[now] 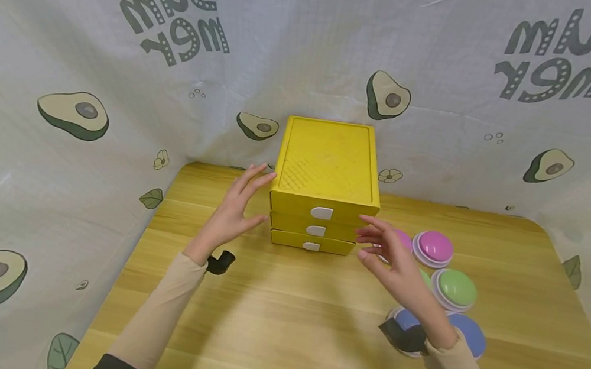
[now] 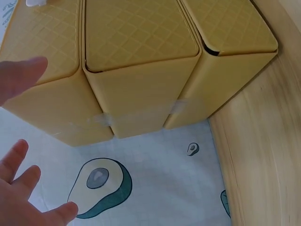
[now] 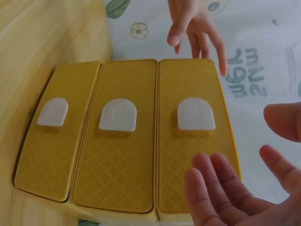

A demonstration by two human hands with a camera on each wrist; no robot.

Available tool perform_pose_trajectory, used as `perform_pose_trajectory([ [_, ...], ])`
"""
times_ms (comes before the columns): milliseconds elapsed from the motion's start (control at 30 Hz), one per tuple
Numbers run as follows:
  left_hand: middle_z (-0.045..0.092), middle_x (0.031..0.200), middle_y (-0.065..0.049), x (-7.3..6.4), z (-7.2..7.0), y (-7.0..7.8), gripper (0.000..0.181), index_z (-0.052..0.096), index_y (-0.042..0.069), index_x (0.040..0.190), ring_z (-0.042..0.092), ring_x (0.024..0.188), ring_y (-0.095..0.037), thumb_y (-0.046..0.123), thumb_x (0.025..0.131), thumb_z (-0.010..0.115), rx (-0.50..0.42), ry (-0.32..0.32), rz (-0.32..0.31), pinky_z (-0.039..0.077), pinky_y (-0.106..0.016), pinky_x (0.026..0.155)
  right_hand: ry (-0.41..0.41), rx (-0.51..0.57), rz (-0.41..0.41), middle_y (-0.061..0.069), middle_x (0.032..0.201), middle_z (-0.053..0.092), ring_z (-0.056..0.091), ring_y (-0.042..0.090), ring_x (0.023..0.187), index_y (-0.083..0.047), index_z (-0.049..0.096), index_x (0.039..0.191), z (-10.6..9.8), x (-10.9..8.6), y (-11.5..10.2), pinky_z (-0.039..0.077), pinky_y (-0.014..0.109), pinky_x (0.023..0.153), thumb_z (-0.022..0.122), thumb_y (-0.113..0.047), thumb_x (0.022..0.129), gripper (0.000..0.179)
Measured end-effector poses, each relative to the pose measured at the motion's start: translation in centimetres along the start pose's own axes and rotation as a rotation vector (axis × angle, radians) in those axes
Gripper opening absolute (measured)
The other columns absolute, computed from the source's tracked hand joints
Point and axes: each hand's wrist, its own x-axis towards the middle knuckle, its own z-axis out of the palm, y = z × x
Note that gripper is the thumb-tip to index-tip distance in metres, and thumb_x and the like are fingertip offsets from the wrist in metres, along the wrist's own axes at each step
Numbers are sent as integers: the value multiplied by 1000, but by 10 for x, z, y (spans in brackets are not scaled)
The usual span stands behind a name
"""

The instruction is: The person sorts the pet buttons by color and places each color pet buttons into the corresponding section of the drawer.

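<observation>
A yellow three-drawer box (image 1: 330, 158) stands at the back of the wooden table, with a white tab on each drawer front. All three drawers look pushed in. Beside its left side, my left hand (image 1: 231, 211) is held with fingers spread; the left wrist view shows the fingers (image 2: 26, 181) near the box's side and nothing in them. My right hand (image 1: 396, 268) hovers off the front right corner, fingers loosely bent and holding nothing. In the right wrist view its fingertips (image 3: 202, 165) overlap the top drawer front; whether they touch it I cannot tell.
Several round domed pieces with white rims sit on the table (image 1: 281, 337) at the right: pink (image 1: 436, 246), green (image 1: 458, 287) and blue (image 1: 468, 333). My right hand and wrist partly cover some. A white avocado-print sheet (image 1: 308, 49) hangs behind and at the sides.
</observation>
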Motion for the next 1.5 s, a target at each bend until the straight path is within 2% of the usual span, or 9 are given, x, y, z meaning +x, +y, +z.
perform_pose_trajectory([
  [167,24,154,-13,3,1,-5,85,38,14,144,9,143,-32,-6,73,78,-2,-36,-20,11,-54,111,-36,20,12,28,119,51,53,13,109,0,37,141,4,3,0,46,19,88,57,13,87,59],
  [433,22,155,-11,9,2,-10,84,37,17,145,7,143,-32,-5,75,77,-12,-89,-28,7,-63,108,-120,26,50,27,121,52,55,24,109,0,34,142,12,13,7,45,22,91,58,6,91,57],
  [800,19,156,-8,15,1,-15,80,39,19,144,4,144,-31,-5,77,75,-14,-143,-51,4,-67,106,-267,142,96,28,129,47,48,45,116,-11,31,148,20,30,13,46,30,93,56,-1,95,59],
  [1067,21,156,-6,16,1,-21,77,40,20,144,5,144,-29,-2,78,76,-15,-153,-54,5,-65,107,-314,189,120,29,132,44,46,48,116,-12,30,149,23,38,18,47,32,93,55,-3,96,59],
  [1300,21,157,-3,14,2,-25,76,40,21,144,6,144,-29,3,79,77,-12,-159,-52,4,-64,107,-336,191,131,28,132,46,48,48,115,-14,28,150,23,43,22,46,30,93,55,-6,97,60],
  [1500,21,157,-3,14,2,-27,77,40,22,144,7,144,-28,5,79,77,2,-162,-43,7,-67,106,-342,192,119,27,135,44,48,50,114,-11,27,149,23,47,23,47,31,93,54,-3,96,60],
])
